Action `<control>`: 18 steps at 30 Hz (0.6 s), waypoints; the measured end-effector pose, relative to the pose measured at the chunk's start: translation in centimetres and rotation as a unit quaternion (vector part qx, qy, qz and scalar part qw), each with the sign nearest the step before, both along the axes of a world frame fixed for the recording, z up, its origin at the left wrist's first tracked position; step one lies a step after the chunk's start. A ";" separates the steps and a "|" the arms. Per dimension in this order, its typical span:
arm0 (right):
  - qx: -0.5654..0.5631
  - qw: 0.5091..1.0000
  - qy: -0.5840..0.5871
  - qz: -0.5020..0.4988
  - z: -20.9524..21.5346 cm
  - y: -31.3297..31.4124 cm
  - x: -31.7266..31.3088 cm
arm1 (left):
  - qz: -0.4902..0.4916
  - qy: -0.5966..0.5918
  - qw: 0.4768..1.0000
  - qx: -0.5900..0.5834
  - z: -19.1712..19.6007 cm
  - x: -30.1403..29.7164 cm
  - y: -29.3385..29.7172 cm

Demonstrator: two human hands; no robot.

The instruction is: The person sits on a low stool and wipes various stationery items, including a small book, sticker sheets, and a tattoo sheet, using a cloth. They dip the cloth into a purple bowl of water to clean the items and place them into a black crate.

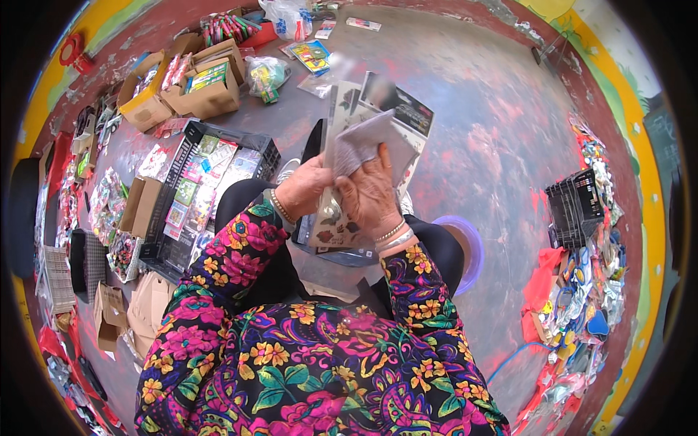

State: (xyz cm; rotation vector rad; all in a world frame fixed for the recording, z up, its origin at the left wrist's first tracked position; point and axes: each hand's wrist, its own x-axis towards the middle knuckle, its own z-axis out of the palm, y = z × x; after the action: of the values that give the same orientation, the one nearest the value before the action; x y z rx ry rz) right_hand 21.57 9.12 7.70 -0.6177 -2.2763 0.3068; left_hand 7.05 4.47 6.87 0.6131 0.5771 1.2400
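Note:
My left hand (307, 187) and my right hand (369, 192) meet over my lap, both closed on a fanned stack of clear-sleeved picture sheets (378, 123). The right hand's fingers pinch a pale grey sheet (363, 142) at the front of the stack. More sheets with small dark pictures (336, 227) hang below the hands onto my knees. Both wrists wear bracelets, and the sleeves are floral.
A black plastic crate (190, 195) full of packaged sheets sits on the floor to my left. Cardboard boxes (189, 83) with goods stand beyond it. Another black crate (574, 207) and piles of colourful packets (589, 291) lie at the right. A purple stool rim (469, 243) shows under me.

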 end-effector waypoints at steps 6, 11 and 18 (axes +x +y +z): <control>-0.089 0.981 0.136 -0.109 0.5 3.8 2.0 | -0.102 0.128 0.986 0.020 1.4 1.4 -1.2; -0.089 0.980 0.139 -0.106 -0.2 4.0 2.1 | -0.033 0.060 0.997 -0.021 1.8 0.6 -1.0; 0.005 0.999 -0.044 0.015 -0.8 -3.1 -1.1 | 0.158 -0.086 0.984 -0.020 1.1 -2.3 1.3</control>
State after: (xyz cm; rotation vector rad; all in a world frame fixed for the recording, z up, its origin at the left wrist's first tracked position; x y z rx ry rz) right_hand 20.44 6.00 6.85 -0.6026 -2.3710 0.2867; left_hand 4.78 5.78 7.95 0.3834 0.5669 1.5582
